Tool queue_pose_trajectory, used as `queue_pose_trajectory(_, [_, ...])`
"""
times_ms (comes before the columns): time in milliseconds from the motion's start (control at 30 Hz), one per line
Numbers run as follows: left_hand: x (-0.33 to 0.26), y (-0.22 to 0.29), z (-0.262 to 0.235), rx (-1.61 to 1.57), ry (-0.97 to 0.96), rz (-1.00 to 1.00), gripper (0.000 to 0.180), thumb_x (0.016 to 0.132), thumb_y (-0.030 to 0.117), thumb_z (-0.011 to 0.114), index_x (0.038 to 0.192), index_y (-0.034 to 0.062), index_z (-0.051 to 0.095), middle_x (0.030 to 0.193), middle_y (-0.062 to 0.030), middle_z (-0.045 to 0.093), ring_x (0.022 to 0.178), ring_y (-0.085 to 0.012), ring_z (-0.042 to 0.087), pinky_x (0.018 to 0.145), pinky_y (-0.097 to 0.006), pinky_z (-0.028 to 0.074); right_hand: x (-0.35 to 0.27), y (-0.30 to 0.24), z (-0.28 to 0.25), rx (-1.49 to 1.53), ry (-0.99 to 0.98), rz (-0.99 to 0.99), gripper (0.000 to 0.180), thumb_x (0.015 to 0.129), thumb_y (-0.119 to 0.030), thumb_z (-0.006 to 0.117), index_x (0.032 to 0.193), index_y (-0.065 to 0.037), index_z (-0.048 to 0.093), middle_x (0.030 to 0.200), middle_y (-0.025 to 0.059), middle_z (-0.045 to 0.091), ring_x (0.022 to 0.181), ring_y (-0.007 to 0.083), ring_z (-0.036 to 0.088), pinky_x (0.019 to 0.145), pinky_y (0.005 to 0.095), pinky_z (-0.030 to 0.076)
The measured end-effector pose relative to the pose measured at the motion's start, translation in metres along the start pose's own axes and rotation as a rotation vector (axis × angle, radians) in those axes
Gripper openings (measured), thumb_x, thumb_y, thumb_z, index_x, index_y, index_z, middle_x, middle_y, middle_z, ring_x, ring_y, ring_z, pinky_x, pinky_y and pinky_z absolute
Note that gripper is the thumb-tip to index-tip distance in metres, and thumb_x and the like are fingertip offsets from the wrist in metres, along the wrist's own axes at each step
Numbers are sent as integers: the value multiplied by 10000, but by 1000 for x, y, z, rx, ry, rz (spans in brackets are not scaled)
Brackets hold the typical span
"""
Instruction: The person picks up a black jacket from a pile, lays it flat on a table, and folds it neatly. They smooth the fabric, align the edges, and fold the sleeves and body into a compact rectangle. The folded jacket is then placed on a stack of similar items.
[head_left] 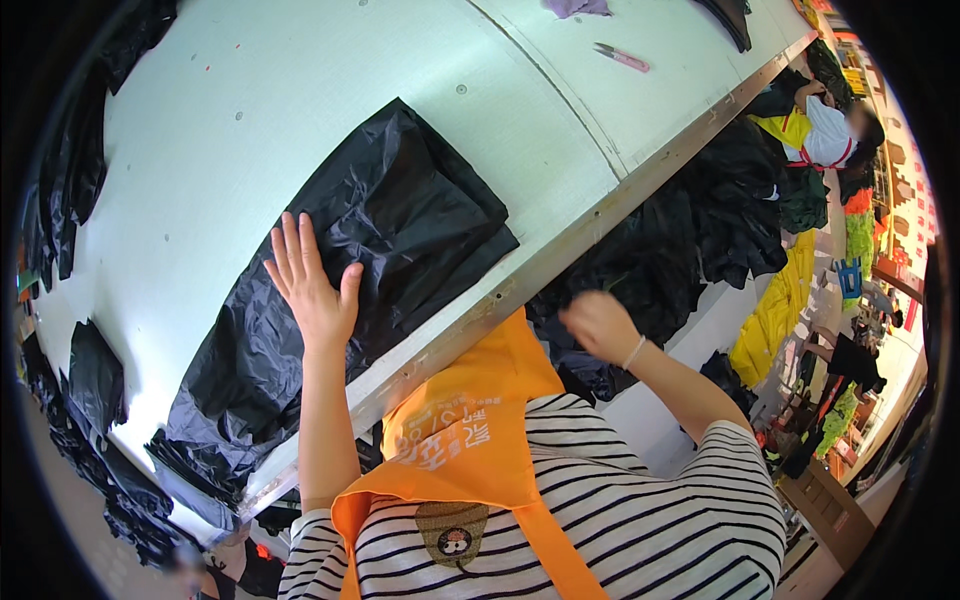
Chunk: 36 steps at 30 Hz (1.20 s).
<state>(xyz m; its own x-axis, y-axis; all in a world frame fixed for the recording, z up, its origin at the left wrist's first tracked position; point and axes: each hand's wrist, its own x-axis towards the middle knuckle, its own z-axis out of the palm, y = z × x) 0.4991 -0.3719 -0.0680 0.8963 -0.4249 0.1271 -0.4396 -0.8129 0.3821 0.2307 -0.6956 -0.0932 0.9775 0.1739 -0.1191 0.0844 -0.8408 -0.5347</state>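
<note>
My left hand (316, 290) lies flat with its fingers spread on a folded piece of shiny black fabric (410, 215). The fabric looks like a thin garment, but its exact kind does not show. It stretches across the pale table (400, 45), its looser, crumpled part running toward the lower left. Off the table's edge to the right, my right hand (600, 325) hovers at a heap of black garments (640, 270). Its fingers are curled in and slightly blurred; whatever may be in them is hidden.
Pink-handled thread snips (622, 57) and a purple cloth (577, 7) lie at the table's far side. More black fabric (95, 375) is piled along the left. Beyond the metal table edge (490, 300) are yellow fabric (775, 315) and another person (825, 130).
</note>
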Motion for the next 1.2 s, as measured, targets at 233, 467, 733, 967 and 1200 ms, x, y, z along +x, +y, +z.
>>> queue_pose_trajectory(233, [-8,-6,-7,61,7,9,706,896,527,455,1445,112,299,1511,-112,257,1412,-328,168,1121,-531,97,126,-1,1,104,417,87,227,708,-43,691,917,-54,606,908,102,542,849,295,538,744,388,448])
queue_pose_trajectory(467, [-11,-8,-9,17,45,-11,726,877,523,495,1440,103,308,1509,-116,261,1406,-342,176,1115,-540,100,89,-26,12,-150,191,137,86,759,-87,555,820,-38,521,911,118,498,851,310,481,732,378,412])
queue_pose_trajectory(733, [-29,-25,-27,127,-7,-158,633,869,316,567,1435,150,338,1512,-101,262,1409,-334,170,1115,-546,106,-52,-25,38,113,-852,445,286,869,-210,519,1086,-43,603,1056,183,610,1013,362,570,849,404,459])
queue_pose_trajectory(967, [-46,-42,23,183,-45,-225,772,814,452,603,1456,151,296,1534,-126,191,1414,-352,139,1108,-550,105,180,-27,-12,621,464,480,403,916,-230,581,1208,44,528,1074,203,604,951,300,599,865,331,456])
queue_pose_trajectory(1200, [-46,-41,27,177,12,-273,767,816,551,563,1433,156,338,1523,-128,212,1396,-350,183,1084,-576,139,266,-47,-32,1328,-204,721,442,845,-210,606,1177,76,552,1071,139,645,929,217,634,812,309,501])
